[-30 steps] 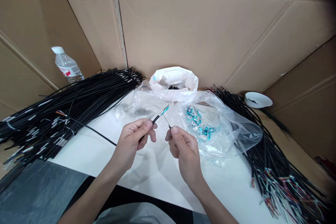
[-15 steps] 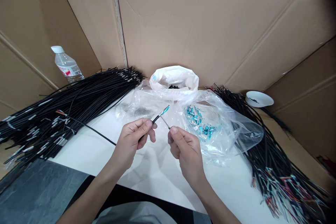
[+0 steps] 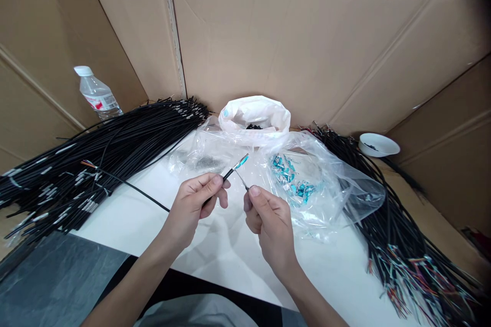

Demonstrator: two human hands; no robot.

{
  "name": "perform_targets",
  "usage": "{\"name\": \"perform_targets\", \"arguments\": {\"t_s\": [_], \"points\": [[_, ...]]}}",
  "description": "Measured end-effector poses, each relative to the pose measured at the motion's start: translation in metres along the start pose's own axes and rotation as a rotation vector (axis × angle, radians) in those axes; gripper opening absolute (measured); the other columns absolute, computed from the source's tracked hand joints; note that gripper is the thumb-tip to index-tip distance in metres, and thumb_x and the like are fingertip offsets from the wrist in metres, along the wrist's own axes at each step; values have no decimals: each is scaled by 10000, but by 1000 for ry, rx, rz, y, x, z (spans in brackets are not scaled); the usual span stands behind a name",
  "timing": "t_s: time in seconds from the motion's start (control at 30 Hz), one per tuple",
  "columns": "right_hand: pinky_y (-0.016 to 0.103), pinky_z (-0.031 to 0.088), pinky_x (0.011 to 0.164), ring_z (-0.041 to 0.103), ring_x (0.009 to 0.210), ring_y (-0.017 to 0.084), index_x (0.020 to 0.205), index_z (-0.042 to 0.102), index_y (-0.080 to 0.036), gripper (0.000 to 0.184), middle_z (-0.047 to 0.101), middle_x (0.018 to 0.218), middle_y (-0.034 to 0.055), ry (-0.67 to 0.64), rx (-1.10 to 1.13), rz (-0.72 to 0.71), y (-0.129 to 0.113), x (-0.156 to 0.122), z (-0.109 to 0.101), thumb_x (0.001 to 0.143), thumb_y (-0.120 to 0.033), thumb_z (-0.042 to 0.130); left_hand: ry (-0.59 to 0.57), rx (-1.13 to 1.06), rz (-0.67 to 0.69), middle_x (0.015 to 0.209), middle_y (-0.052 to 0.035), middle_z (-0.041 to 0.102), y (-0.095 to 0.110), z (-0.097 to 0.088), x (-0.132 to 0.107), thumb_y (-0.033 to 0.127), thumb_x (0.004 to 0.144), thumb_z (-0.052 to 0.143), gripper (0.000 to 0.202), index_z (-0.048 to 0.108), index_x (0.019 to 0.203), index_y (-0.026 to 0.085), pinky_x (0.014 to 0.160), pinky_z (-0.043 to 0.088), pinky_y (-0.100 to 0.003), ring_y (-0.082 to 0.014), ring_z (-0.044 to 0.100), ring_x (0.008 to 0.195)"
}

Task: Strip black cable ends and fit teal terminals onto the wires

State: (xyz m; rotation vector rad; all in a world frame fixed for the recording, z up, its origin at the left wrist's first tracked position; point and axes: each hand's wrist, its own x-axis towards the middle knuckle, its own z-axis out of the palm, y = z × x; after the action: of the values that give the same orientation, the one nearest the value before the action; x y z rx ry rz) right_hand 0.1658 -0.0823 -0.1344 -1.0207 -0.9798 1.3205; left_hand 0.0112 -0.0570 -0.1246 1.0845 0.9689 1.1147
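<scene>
My left hand (image 3: 194,204) pinches a thin black cable (image 3: 130,187) near its stripped end, where a teal and silver tip (image 3: 241,162) sticks up. The cable trails left across the white table (image 3: 215,245) toward the pile. My right hand (image 3: 266,214) is closed, thumb and forefinger pinching a fine wire strand (image 3: 241,181) that runs up to the cable's tip. Both hands hover just above the table, a few centimetres apart.
A large pile of black cables (image 3: 76,163) lies at left, another with coloured wire ends (image 3: 406,255) at right. Clear plastic bags (image 3: 326,189) hold teal parts (image 3: 291,179); a white bag (image 3: 255,115) sits behind. A water bottle (image 3: 95,93), a white bowl (image 3: 379,144) and cardboard walls (image 3: 287,46) surround.
My right hand has shifted very slightly, keeping its pinch on the fine strand. The left hand and cable have stayed almost still.
</scene>
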Motion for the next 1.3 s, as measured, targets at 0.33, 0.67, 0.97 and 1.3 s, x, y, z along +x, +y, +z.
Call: {"name": "perform_targets", "arguments": {"t_s": [0.33,0.67,0.97,1.3], "points": [[238,107,417,135,437,50,591,483,-190,573,191,468,-101,-36,54,47,3,1,1,826,-676,674,-18,-63,-32,611,0,620,3,-2,0,491,915,666,375,674,787,138,473,75,-262,-29,181,441],[254,127,434,156,462,64,571,453,-200,575,207,500,-85,27,-74,-3,-1,3,-1,828,-665,670,46,57,31,528,17,557,0,0,-1,490,923,627,386,696,756,149,483,187,-249,-44,198,444],[259,97,455,163,484,63,580,460,-187,583,233,524,-76,67,-169,1,-2,4,-15,829,-667,677,254,328,230,718,-14,706,-4,11,-7,468,944,604,339,725,791,191,433,221,-255,-74,299,466],[212,116,402,116,436,47,857,673,-166,457,205,498,-124,47,263,-74,4,19,0,815,-617,732,137,173,136,631,-31,666,-2,8,-3,463,927,599,351,690,801,148,435,196,-234,-61,242,449]]}}
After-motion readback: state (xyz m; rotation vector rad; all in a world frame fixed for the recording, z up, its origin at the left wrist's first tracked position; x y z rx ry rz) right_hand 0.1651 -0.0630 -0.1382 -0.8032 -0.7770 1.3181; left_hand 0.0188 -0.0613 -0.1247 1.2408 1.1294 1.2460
